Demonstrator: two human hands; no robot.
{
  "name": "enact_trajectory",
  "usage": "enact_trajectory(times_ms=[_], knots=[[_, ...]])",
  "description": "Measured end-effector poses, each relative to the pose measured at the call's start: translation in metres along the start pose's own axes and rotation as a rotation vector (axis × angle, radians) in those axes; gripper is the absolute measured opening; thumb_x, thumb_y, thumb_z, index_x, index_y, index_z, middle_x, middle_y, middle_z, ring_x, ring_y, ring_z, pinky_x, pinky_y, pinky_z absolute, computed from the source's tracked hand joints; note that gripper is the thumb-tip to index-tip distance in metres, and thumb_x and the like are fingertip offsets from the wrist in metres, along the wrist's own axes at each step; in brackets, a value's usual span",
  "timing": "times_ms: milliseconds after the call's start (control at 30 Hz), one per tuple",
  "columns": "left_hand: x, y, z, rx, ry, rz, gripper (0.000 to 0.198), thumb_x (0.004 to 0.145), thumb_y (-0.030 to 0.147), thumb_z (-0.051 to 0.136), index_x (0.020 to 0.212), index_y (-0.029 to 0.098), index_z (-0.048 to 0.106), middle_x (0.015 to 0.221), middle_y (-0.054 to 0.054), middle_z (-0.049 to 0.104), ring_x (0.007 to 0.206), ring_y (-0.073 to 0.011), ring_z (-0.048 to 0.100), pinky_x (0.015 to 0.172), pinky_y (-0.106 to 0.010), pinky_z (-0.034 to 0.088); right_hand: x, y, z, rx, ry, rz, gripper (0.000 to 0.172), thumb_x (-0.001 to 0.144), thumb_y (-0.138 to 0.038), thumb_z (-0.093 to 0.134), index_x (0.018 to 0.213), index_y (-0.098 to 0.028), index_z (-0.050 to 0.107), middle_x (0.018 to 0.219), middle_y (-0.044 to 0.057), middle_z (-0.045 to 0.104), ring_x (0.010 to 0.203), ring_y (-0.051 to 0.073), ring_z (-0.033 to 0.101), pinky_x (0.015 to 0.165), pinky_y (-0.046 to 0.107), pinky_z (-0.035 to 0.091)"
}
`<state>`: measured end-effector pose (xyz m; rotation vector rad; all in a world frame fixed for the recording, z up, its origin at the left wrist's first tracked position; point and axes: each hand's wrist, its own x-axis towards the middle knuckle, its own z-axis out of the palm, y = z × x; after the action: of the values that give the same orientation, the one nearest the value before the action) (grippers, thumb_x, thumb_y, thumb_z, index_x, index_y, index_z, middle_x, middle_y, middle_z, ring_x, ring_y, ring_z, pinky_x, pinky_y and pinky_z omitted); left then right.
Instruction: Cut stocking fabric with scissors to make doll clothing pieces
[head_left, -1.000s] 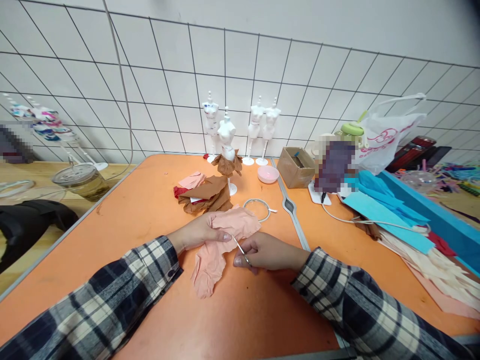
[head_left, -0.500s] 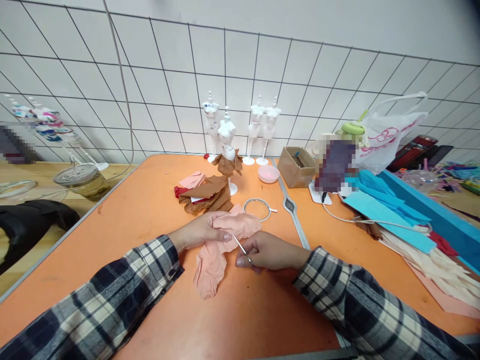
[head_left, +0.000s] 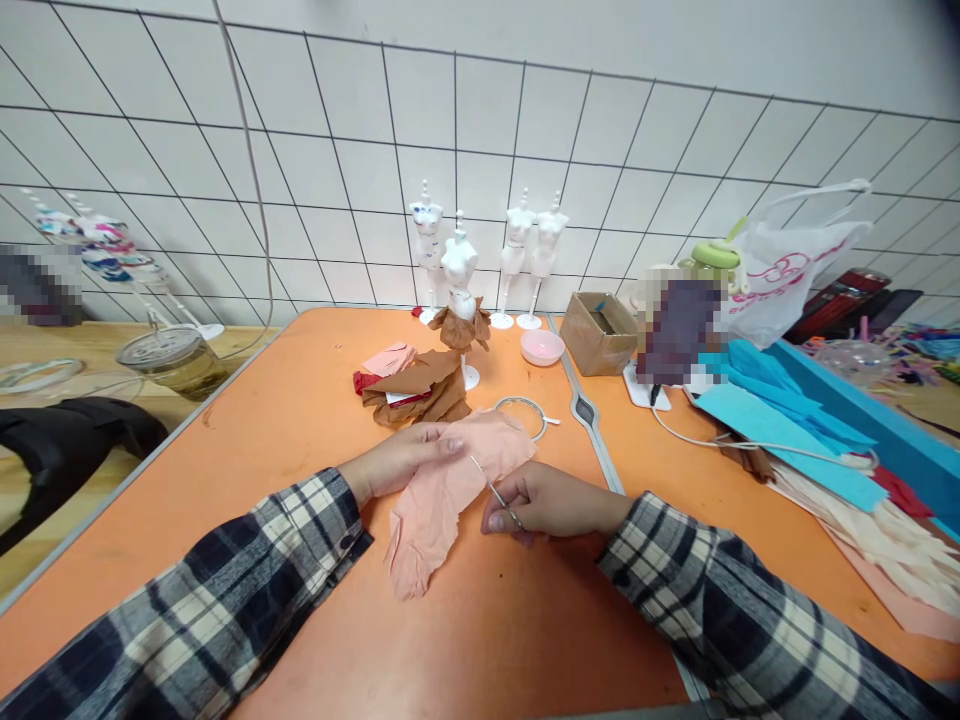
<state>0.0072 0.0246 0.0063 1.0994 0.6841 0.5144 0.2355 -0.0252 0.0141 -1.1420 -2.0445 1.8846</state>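
Note:
A crinkled strip of pink crepe paper point(head_left: 442, 500) stretches diagonally over the orange table. My left hand point(head_left: 401, 460) pinches its upper left edge between thumb and fingers. In my right hand point(head_left: 544, 500) is a small pair of scissors point(head_left: 499, 495); the slim blades point up and left, and their tips lie over the paper's right side. Fingers hide part of the scissor handles. Just behind the paper lies a round metal hoop point(head_left: 541, 410), partly covered by it. Beyond my left hand rests a pile of brown crepe paper point(head_left: 420, 390) with red and pink pieces.
A small white dress form point(head_left: 459, 262) with a brown paper skirt stands behind the pile, with several more forms by the tiled wall. To their right are a pink bowl point(head_left: 541, 347), a cardboard box point(head_left: 598, 335), a cabled stand and blue paper sheets point(head_left: 787, 440).
The pink paper has spread flatter and wider, now covering part of the hoop. My right hand with the scissors has shifted slightly right, and the blade tips have come away from my left thumb.

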Motion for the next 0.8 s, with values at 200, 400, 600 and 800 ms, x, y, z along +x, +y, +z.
enact_trajectory(times_ms=[200, 400, 600, 800], knots=[[0.0000, -0.0044, -0.0065, 0.103, -0.023, -0.009, 0.035, 0.069, 0.031, 0.082, 0.094, 0.010, 0.070, 0.086, -0.006, 0.073, 0.077, -0.0185, 0.066, 0.073, -0.028, 0.051, -0.0016, -0.0015, -0.0009, 0.002, -0.005, 0.018, 0.037, 0.083, -0.048, 0.063, 0.089, -0.012, 0.069, 0.058, -0.003, 0.056, 0.049, 0.006, 0.044, 0.043, 0.016, 0.030], [0.0013, -0.0059, -0.0068, 0.145, -0.044, 0.019, 0.039, 0.069, 0.031, 0.081, 0.100, 0.011, 0.069, 0.088, -0.005, 0.072, 0.078, -0.0179, 0.065, 0.073, -0.027, 0.051, -0.0040, -0.0080, 0.0006, 0.037, -0.043, 0.018, 0.050, 0.084, -0.058, 0.058, 0.095, -0.010, 0.070, 0.064, 0.000, 0.062, 0.050, 0.007, 0.040, 0.041, 0.017, 0.030], [-0.0002, -0.0020, -0.0014, 0.193, -0.052, 0.055, 0.042, 0.068, 0.032, 0.081, 0.101, 0.011, 0.066, 0.094, -0.007, 0.071, 0.085, -0.0205, 0.065, 0.074, -0.028, 0.051, -0.0022, -0.0051, 0.0035, 0.019, -0.016, 0.018, 0.049, 0.083, -0.059, 0.059, 0.090, -0.011, 0.070, 0.068, 0.002, 0.066, 0.050, 0.007, 0.042, 0.045, 0.018, 0.031], [-0.0002, -0.0036, -0.0021, 0.198, -0.002, 0.064, 0.046, 0.066, 0.031, 0.082, 0.104, 0.011, 0.066, 0.097, -0.008, 0.072, 0.088, -0.0225, 0.066, 0.080, -0.031, 0.051, -0.0012, -0.0066, 0.0045, -0.020, 0.026, -0.015, 0.039, 0.085, -0.050, 0.060, 0.080, -0.012, 0.068, 0.060, -0.001, 0.062, 0.051, 0.007, 0.043, 0.048, 0.018, 0.033]])
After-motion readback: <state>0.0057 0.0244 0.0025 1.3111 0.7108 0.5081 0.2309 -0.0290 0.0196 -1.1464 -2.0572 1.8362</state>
